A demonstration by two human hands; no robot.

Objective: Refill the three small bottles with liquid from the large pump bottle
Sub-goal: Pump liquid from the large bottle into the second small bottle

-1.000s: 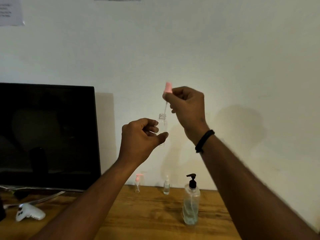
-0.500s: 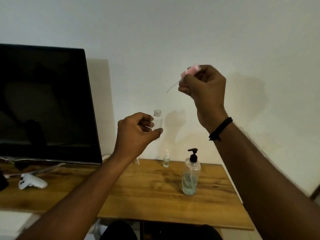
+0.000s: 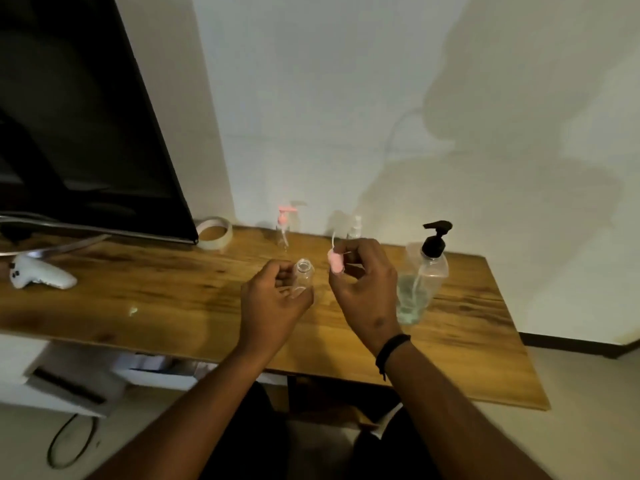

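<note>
My left hand (image 3: 273, 310) holds a small clear bottle (image 3: 304, 276) with an uncapped neck, low over the wooden table (image 3: 145, 296). Just to its right, my right hand (image 3: 367, 289) grips the bottle's pink spray cap (image 3: 336, 262), its thin tube pointing up. The large pump bottle (image 3: 420, 282), clear with a black pump and a little greenish liquid, stands right of my right hand. Against the wall stand a small bottle with a pink pump (image 3: 283, 227) and a small clear bottle (image 3: 355, 227), the latter partly hidden behind my right hand.
A black monitor (image 3: 76, 126) fills the left back of the table. A white game controller (image 3: 38, 276) lies under it at the left. A roll of tape (image 3: 215, 232) sits by the monitor's corner. White boxes and a cable lie on the floor at left.
Both hands have dropped from chest height down to just above the table. The pink cap, pulled out of the small bottle, now sits beside it. My view has tilted downward.
</note>
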